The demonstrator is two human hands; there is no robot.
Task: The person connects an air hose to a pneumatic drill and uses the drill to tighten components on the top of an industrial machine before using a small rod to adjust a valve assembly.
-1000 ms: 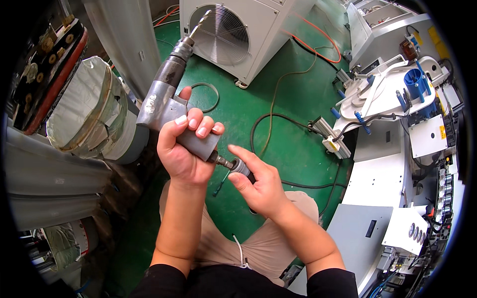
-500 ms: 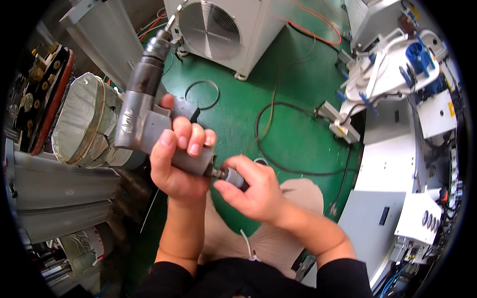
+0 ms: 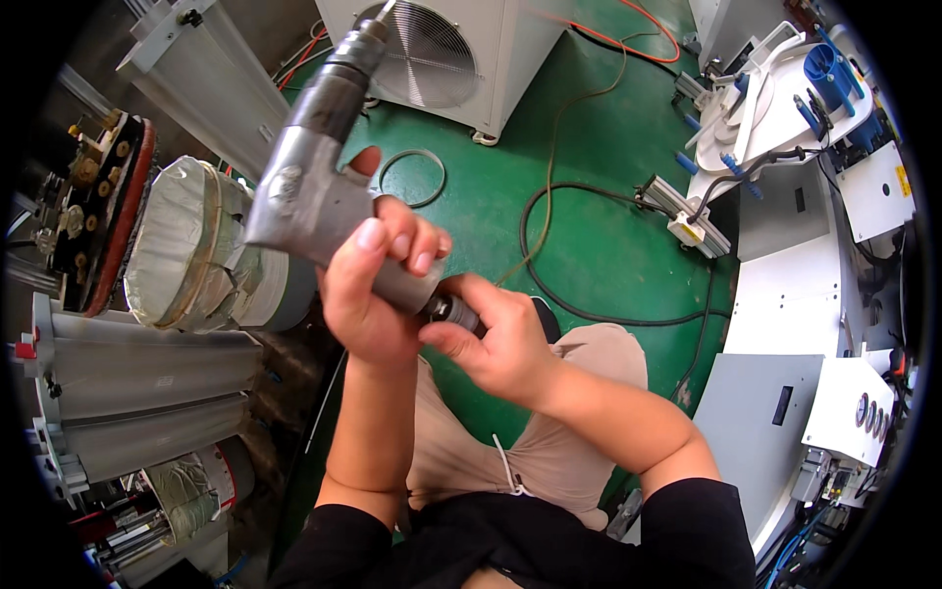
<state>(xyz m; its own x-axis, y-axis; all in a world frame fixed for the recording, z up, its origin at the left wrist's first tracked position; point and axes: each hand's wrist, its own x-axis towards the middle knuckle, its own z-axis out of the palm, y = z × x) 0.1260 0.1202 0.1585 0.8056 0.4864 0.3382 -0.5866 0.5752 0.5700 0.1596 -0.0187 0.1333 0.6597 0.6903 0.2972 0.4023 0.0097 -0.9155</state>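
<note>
Okay, grey pistol-grip drill [image 3: 316,182] is sitting raised and tilted above the lap [image 3: 461,442], its bit [image 3: 387,11] pointing up and away. Left hand [image 3: 378,285] is wrapping the drill's grip, fingers curled round it. Right hand [image 3: 500,339] is pinching a ridged hose coupling [image 3: 459,314] between thumb and index finger, right at the drill's grip base; can't tell whether it's locking fully.

Below and beyond the drill, green floor [image 3: 481,216] is shining. Beyond the drill, a white cabinet [image 3: 510,59] with a round fan grille [image 3: 427,64] is standing on casters. Left of the drill, a plastic-wrapped bucket [image 3: 177,245] and a grey metal column [image 3: 201,74] are crowding in. Far right of it, white machine panels [image 3: 780,304] are lining the side.

Writing: drill's side is carrying a pale emblem [image 3: 287,184], too blurred to read; a yellow label [image 3: 904,181] is showing far right of the drill, too small.

Edges: cabinet's near corner is jutting out beyond the drill. Right of the drill, floor is stretching to the panels, a black hose [image 3: 623,323] looping across.
</note>
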